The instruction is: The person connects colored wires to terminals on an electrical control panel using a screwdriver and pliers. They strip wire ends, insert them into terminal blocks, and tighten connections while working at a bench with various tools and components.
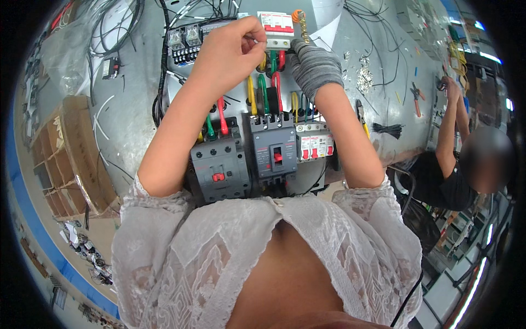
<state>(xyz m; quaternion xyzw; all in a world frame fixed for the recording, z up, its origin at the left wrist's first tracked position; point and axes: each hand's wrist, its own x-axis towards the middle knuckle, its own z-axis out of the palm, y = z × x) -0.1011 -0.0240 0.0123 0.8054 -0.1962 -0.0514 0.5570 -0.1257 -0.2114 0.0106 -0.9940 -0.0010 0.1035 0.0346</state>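
Observation:
My bare left hand (pixel 233 52) is closed in a pinch at the lower left edge of a white circuit breaker (pixel 275 24) with red levers. What its fingertips hold, if anything, is too small to make out. My right hand (pixel 316 67), in a grey knitted glove, curls at the breaker's lower right corner; its fingertips are partly hidden. Between the hands, yellow, green and red wires (pixel 275 90) loop down to a dark grey moulded-case breaker (pixel 275 148). A grey contactor (pixel 221 167) stands left of it, and small white breakers (pixel 314 147) sit to its right.
Relays (pixel 186 37) and black cable bundles lie left of my hands. Pliers (pixel 362 117), orange-handled cutters (pixel 417 100), scattered small metal parts (pixel 364 74) and black cable ties (pixel 387 130) lie right. A divided cardboard box (pixel 71 159) stands left. A co-worker (pixel 446 175) is at the right.

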